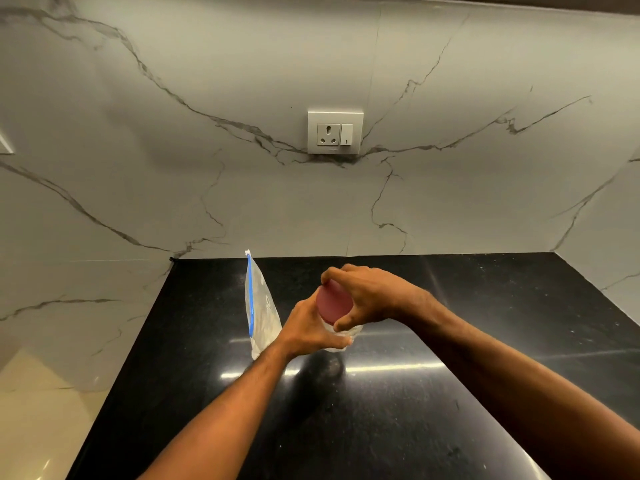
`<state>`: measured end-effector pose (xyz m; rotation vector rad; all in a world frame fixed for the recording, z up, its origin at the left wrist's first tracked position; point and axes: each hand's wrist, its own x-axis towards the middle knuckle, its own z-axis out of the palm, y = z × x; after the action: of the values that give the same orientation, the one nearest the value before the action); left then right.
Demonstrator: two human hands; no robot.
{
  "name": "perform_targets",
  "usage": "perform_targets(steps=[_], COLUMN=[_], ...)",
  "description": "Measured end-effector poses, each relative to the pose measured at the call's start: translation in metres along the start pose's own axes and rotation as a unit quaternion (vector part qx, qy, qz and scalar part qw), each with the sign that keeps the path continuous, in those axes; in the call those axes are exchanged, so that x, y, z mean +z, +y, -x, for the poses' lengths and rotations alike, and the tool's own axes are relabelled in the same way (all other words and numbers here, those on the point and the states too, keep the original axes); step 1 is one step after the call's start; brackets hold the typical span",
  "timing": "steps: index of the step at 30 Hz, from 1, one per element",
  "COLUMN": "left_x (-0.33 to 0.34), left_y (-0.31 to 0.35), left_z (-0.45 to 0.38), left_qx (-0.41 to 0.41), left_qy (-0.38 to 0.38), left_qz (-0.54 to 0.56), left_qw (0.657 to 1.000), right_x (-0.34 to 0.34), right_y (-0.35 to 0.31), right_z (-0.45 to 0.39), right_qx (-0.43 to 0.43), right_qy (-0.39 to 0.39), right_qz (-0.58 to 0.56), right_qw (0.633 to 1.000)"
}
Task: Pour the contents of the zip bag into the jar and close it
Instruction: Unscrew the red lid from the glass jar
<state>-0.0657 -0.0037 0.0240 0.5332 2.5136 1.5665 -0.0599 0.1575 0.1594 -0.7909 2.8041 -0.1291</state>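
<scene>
The jar [341,336], a clear one capped by a dark red lid [333,304], stands on the black counter [450,393], in front of the wall socket [335,132] and well below it. The left hand [311,332] wraps round the jar's body, fingers curled against it. The right hand [367,299] sits over the lid, fingertips pinching its rim. Just left of the jar the zip bag [259,313] stands upright, its blue-strip mouth on top; whether it is open or holds anything I cannot tell. So it is unclear whether the lid is coming off before the pour or going on after it; what the jar holds is hidden too.
</scene>
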Motion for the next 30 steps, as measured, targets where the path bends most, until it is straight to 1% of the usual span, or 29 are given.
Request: perform_targets(steps=[2,4,7,10,13,17,19,20,22,25,28,30], left_x=[0.001,0.002,0.003,0.006,0.008,0.012,0.015,0.017,0.022,0.03,0.037,0.041], left_y=[0.0,0.001,0.003,0.007,0.006,-0.004,-0.012,-0.017,-0.027,-0.036,-0.04,-0.042], left_z=[0.0,0.0,-0.004,-0.005,-0.005,-0.005,-0.004,-0.003,0.001,0.007,0.013,0.015], left_qx=[0.001,0.001,0.014,0.018,0.008,-0.015,-0.028,-0.035,-0.045,-0.063,-0.078,-0.084], left_qy=[-0.002,0.012,0.03,0.044,0.053,0.08,0.109,0.122,0.135,0.136,0.139,0.139], left_qz=[-0.002,0.009,0.014,0.016,0.021,0.025,0.025,0.02,0.013,0.021,0.03,0.025], left_qw=[1.0,1.0,0.999,0.999,0.998,0.996,0.993,0.992,0.99,0.989,0.987,0.986], right_x=[0.002,-0.002,-0.01,-0.012,0.0,0.037,0.064,0.079,0.11,0.149,0.182,0.199], right_y=[0.003,0.009,0.024,0.041,0.058,0.077,0.082,0.084,0.086,0.085,0.084,0.082], right_z=[-0.002,0.0,0.004,0.007,0.011,0.017,0.019,0.02,0.022,0.024,0.027,0.029], right_qx=[-0.003,-0.009,-0.008,0.016,0.059,0.111,0.137,0.153,0.188,0.225,0.228,0.233], right_qy=[-0.002,0.018,0.096,0.187,0.243,0.301,0.328,0.337,0.346,0.341,0.331,0.323], right_qz=[0.004,-0.045,-0.157,-0.237,-0.339,-0.494,-0.538,-0.543,-0.534,-0.52,-0.523,-0.506], right_qw=[1.0,0.999,0.983,0.953,0.907,0.808,0.764,0.753,0.748,0.75,0.752,0.765])
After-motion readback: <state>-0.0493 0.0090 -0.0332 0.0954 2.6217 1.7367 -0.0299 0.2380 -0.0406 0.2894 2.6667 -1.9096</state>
